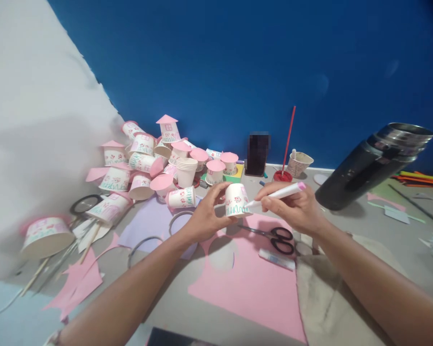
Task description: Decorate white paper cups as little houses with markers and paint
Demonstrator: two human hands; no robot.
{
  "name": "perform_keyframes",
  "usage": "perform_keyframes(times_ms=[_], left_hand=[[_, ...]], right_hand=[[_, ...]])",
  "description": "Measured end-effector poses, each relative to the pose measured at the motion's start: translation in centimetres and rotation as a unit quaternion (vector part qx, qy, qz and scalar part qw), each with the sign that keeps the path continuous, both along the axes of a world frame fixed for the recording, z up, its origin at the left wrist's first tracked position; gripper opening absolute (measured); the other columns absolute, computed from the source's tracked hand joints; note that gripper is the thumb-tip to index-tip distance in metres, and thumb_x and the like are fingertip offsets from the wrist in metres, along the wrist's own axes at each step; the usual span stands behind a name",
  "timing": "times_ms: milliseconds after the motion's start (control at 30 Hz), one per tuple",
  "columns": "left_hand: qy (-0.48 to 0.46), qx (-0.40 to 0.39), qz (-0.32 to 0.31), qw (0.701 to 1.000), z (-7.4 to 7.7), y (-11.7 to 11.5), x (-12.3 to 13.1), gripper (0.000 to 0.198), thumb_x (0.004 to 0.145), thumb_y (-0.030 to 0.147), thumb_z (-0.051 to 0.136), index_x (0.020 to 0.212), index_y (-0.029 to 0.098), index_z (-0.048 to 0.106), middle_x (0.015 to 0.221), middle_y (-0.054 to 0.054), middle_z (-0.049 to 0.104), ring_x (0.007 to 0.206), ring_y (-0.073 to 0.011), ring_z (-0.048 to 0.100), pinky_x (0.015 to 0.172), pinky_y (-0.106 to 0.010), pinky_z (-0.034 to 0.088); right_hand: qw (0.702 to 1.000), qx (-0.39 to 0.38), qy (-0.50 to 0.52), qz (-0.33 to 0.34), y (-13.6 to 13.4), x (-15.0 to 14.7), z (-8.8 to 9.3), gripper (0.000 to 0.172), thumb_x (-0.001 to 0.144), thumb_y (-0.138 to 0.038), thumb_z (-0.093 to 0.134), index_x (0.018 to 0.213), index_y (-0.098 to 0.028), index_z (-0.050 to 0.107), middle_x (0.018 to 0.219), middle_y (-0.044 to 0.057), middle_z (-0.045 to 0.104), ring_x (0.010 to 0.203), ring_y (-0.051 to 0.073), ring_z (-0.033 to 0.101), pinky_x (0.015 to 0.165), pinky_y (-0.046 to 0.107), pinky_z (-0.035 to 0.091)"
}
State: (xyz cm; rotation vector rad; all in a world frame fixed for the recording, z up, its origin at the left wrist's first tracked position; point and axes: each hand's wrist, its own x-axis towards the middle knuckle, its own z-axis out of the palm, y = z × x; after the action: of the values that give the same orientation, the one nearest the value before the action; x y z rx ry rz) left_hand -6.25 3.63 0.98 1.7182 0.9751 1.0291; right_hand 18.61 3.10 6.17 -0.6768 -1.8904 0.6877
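Observation:
My left hand (207, 216) grips a small white paper cup (237, 198) from its left side, fingers wrapped round it. The cup is upside down, with red flower marks and green wavy strokes near its rim. A white marker with a pink end (285, 191) is pinched in my right hand (292, 206), its tip touching or close to the cup's right side. Beneath the hands lies a pink sheet (245, 283) with a round hole cut in it. Black-handled scissors (282, 240) and a white tube (276, 259) rest on the sheet.
Decorated cups with pink roofs (144, 163) pile up at the left, around a stack of plain cups (186, 173). A purple sheet (140, 223) lies in front of them. At the back stands a phone (257, 154); a dark flask (368, 168) leans at the right.

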Motion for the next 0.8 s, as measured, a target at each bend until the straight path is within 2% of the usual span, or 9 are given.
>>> perform_keyframes(times_ms=[200,400,567,800], left_hand=[[0.006,0.002,-0.001,1.0,0.3,-0.28,0.23,0.078,0.074,0.02,0.086,0.145,0.028,0.052,0.152,-0.013,0.056,0.138,-0.0352,0.059,0.118,-0.058,0.045],[0.006,0.005,-0.004,1.0,0.29,-0.3,0.26,0.076,0.076,0.023,0.085,0.144,0.028,0.051,0.151,-0.014,0.057,0.138,-0.0356,0.059,0.119,-0.058,0.045],[0.002,0.001,-0.006,1.0,0.08,-0.28,0.31,0.075,0.076,0.023,0.086,0.143,0.028,0.052,0.152,-0.014,0.057,0.14,-0.0353,0.058,0.12,-0.057,0.045],[0.002,-0.006,-0.002,1.0,0.56,-0.45,0.45,0.076,0.075,0.022,0.086,0.142,0.028,0.051,0.151,-0.013,0.058,0.138,-0.0344,0.06,0.121,-0.057,0.044]], right_hand=[[0.999,0.038,-0.026,0.006,-0.07,-0.48,0.17,0.012,0.098,-0.023,0.068,0.089,-0.019,0.075,0.075,0.002,0.075,0.062,0.013,0.065,0.055,0.024,0.048],[0.998,0.014,-0.054,0.005,-0.03,-0.43,0.49,0.019,0.1,-0.03,0.065,0.089,-0.02,0.076,0.077,0.003,0.076,0.065,0.015,0.067,0.059,0.027,0.051],[0.999,0.004,-0.045,0.004,-0.04,-0.48,0.67,0.016,0.096,-0.027,0.066,0.085,-0.019,0.075,0.072,0.002,0.075,0.057,0.012,0.061,0.052,0.025,0.048],[0.999,-0.038,-0.012,-0.036,-0.04,-0.25,0.85,0.019,0.095,-0.026,0.067,0.079,-0.019,0.074,0.063,0.001,0.07,0.056,0.013,0.063,0.048,0.023,0.045]])
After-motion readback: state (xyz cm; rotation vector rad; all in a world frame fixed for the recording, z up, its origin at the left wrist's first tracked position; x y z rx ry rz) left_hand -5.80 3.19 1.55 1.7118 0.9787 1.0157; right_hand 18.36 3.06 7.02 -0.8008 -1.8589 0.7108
